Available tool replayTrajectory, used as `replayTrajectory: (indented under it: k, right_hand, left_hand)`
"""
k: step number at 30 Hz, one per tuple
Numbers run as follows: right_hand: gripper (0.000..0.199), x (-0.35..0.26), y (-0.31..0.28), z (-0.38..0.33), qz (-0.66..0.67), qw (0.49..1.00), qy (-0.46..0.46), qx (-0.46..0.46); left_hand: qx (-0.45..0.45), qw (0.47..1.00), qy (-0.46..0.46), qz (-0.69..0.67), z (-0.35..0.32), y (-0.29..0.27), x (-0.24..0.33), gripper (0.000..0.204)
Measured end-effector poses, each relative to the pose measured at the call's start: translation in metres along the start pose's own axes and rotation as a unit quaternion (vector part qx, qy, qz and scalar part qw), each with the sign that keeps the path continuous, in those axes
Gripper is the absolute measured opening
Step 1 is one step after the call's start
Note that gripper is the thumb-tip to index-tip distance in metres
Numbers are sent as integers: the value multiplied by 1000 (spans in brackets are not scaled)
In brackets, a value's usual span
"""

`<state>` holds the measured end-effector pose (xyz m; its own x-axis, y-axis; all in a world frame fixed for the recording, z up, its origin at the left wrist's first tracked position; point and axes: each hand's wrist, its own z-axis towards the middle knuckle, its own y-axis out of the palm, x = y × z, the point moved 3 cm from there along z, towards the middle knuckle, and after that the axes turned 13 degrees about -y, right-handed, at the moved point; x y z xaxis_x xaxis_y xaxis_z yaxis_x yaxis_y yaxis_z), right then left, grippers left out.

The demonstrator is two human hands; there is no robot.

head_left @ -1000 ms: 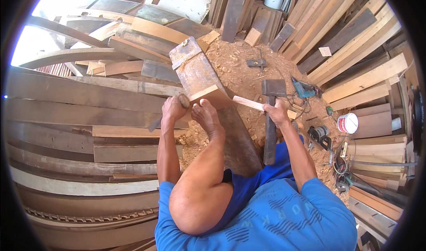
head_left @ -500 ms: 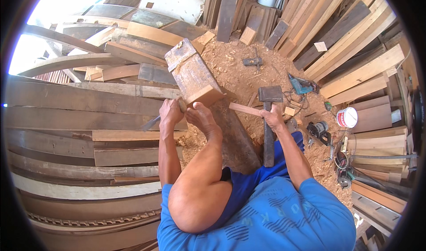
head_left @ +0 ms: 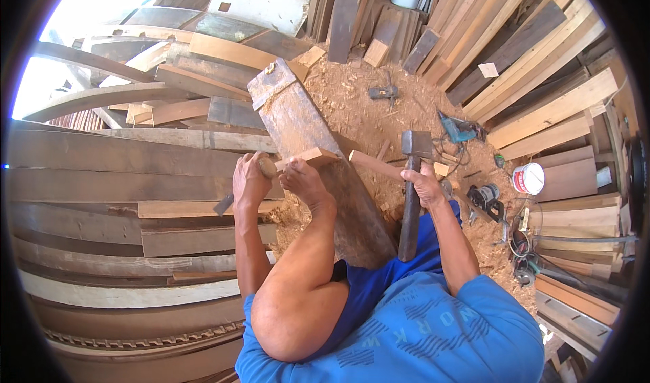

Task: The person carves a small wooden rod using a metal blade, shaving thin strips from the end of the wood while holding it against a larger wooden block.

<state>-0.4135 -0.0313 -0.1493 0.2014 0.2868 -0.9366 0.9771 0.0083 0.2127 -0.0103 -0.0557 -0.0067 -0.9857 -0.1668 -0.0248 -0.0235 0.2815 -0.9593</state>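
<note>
My left hand [head_left: 250,176] is closed round a chisel, its rounded wooden handle end [head_left: 267,166] toward my foot. The dark flat blade [head_left: 223,204] sticks out at lower left. Beside it, my bare foot [head_left: 305,181] presses a small reddish wood block [head_left: 313,155] onto a thick dark plank [head_left: 305,129]. My right hand [head_left: 426,185] grips a mallet with a dark squared head [head_left: 416,143] and dark shaft [head_left: 409,224]. A pale wooden stick [head_left: 374,164] juts left from those fingers; I cannot tell whether it joins the mallet.
Stacked boards [head_left: 135,149] fill the left, and more planks [head_left: 467,38] lean at far right. Wood shavings [head_left: 352,99] cover the floor. A blue power tool [head_left: 458,128], a clamp-like tool [head_left: 384,93], a grinder-like tool [head_left: 486,195] and a white bucket [head_left: 528,178] lie or stand right and ahead.
The wood block has tipped flatter under my foot. My left hand and chisel have shifted slightly left, and the chisel has turned. The mallet has tilted a little in my right hand.
</note>
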Motion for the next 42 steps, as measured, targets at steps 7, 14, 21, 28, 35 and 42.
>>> replayTrajectory:
  k: [7,14,21,28,35,42]
  right_hand:
    - [22,-59,62,-12,99,991,-57,-71]
    - [22,-69,89,-25,92,985,-74,-122]
    - [29,-61,92,-28,67,983,-53,-160]
    - [28,-72,104,-30,24,982,-49,-179]
    - [23,-55,85,-23,17,989,-39,-145]
    - [24,-36,54,-12,56,991,-29,-116]
  left_hand:
    - [54,951,-35,-302,-46,-77,86,39]
    - [30,939,75,-335,-50,-85,98,28]
    - [17,918,90,-385,-46,-71,103,28]
    - [35,918,70,-390,-44,-66,102,31]
    - [30,899,4,-438,-41,-61,81,32]
    - [57,980,-130,-142,-25,-23,28,26]
